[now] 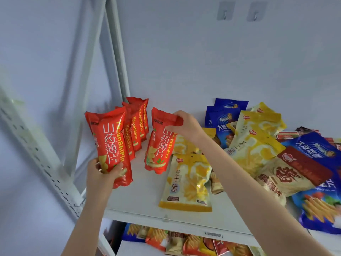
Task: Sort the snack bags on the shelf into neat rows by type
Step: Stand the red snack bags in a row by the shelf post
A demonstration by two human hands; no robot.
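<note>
My left hand (103,174) grips the lower part of a red snack bag (108,143), held upright at the shelf's front left. My right hand (186,126) pinches the top edge of a second red snack bag (156,146), which stands on the white shelf (144,198). Behind them a row of several matching red bags (137,122) stands upright against the back wall. To the right lies a mixed heap: yellow bags (186,183), blue bags (224,115) and a beige-and-red bag (287,174).
A grey metal shelf upright (120,58) rises at the back left, and a perforated post (36,143) slants at the far left. A lower shelf holds more mixed snack bags (175,239). Two wall hooks (225,13) sit high on the wall.
</note>
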